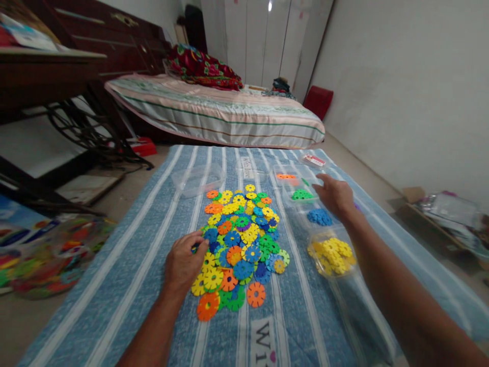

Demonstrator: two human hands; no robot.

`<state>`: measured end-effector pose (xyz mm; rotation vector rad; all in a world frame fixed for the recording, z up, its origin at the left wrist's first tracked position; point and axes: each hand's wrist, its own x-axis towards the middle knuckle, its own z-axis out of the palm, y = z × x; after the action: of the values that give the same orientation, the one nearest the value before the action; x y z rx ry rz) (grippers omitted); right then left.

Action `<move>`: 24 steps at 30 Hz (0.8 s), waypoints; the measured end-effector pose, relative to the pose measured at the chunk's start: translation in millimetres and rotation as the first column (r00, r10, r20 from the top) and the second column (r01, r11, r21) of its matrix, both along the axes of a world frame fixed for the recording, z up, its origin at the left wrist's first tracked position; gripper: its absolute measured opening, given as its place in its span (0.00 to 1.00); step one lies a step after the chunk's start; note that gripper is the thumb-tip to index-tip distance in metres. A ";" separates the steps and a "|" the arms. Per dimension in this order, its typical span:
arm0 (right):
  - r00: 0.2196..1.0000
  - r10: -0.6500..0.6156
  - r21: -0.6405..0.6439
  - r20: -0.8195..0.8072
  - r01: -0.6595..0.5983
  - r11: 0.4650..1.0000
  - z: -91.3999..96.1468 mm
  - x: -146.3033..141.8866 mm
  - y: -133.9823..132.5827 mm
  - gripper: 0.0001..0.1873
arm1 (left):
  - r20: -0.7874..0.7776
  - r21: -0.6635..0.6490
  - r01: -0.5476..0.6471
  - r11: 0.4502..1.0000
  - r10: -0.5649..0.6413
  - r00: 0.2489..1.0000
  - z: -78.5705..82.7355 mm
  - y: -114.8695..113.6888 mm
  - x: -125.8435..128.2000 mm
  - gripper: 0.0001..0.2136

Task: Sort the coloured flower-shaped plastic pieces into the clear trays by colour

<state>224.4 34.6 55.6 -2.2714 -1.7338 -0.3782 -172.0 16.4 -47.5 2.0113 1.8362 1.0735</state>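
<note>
A mixed pile of slotted plastic discs (237, 244) in several colours lies on the striped blue cloth. At its left edge is my left hand (185, 260), fingers curled and pinched together; a dark green bit shows between them, but I cannot tell if it is held. My right hand (336, 196) hovers by the box of green discs (301, 194), thumb and fingers apart. Just off its fingertips, a single green disc (304, 181) appears edge-on. Orange discs (286, 176) lie in a box beyond, blue discs (320, 217) and yellow discs (332, 255) in boxes nearer me.
A transparent plastic box (198, 181) stands behind the pile on the left. Something purple (357, 206) is partly hidden by my right wrist. A small box with a red and white label (314, 161) sits at the far right. Beyond the cloth is a bed (229, 114).
</note>
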 end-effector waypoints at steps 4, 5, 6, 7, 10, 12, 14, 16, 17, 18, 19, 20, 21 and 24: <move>0.994 0.076 0.041 -0.081 -0.073 0.997 -4.7 -11.5 -18.2 0.18 | 0.004 -0.001 0.006 1.000 -0.006 1.000 -0.4 -0.5 0.7 0.10; 0.989 0.102 0.039 -0.111 -0.098 0.994 -6.9 -16.6 -25.1 0.17 | 0.003 -0.001 0.006 1.000 -0.006 1.000 -0.5 -0.6 0.9 0.10; 0.981 0.128 0.040 -0.143 -0.124 0.991 -9.3 -22.8 -32.8 0.17 | 0.002 -0.001 0.005 1.000 -0.005 1.000 -0.7 -0.7 1.1 0.10; 0.972 0.156 0.041 -0.176 -0.151 0.988 -12.1 -29.8 -41.0 0.17 | 0.001 -0.001 0.002 1.000 -0.002 1.000 -0.8 -0.8 1.4 0.10; 0.923 0.266 0.018 -0.277 -0.272 0.962 -22.6 -55.2 -67.6 0.15 | -0.003 -0.003 -0.003 1.000 0.003 1.000 -0.4 -1.3 2.2 0.09; 0.873 0.357 -0.009 -0.331 -0.382 0.924 -32.1 -73.3 -85.0 0.14 | -0.005 -0.010 -0.002 1.000 0.002 1.000 0.5 -1.9 2.9 0.09; 0.828 0.431 -0.034 -0.359 -0.473 0.880 -43.2 -89.9 -100.6 0.13 | -0.004 -0.017 0.000 1.000 0.000 1.000 1.5 -2.6 3.6 0.09; 0.802 0.476 -0.065 -0.362 -0.531 0.845 -54.2 -103.4 -113.5 0.12 | 0.001 -0.023 0.000 1.000 0.000 1.000 2.1 -3.3 4.1 0.09; 0.796 0.490 -0.086 -0.356 -0.550 0.830 -59.2 -108.8 -118.8 0.12 | 0.002 -0.026 0.002 1.000 -0.002 1.000 2.2 -3.5 4.3 0.09; 0.792 0.503 -0.111 -0.347 -0.567 0.816 -63.5 -113.3 -123.3 0.12 | 0.003 -0.028 0.006 1.000 -0.006 1.000 2.2 -3.7 4.4 0.09; 0.789 0.513 -0.136 -0.337 -0.580 0.803 -67.3 -117.0 -127.0 0.11 | 0.004 -0.029 0.010 1.000 -0.010 1.000 2.1 -3.7 4.4 0.09; 0.788 0.522 -0.157 -0.326 -0.590 0.792 -70.6 -119.8 -130.2 0.11 | 0.005 -0.029 0.015 0.999 -0.015 1.000 2.0 -3.7 4.5 0.09; 0.789 0.528 -0.173 -0.315 -0.595 0.785 -73.3 -122.1 -132.8 0.11 | 0.007 -0.029 0.018 0.999 -0.018 1.000 1.9 -3.7 4.5 0.09; 0.794 0.538 -0.167 -0.284 -0.593 0.788 -79.8 -125.6 -138.4 0.09 | 0.010 -0.027 0.014 1.000 -0.013 1.000 1.7 -3.7 4.8 0.09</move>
<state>98.8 -103.8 -24.2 -1.6993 -2.3167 0.2261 -167.3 12.7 -45.8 1.9967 1.8197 1.0475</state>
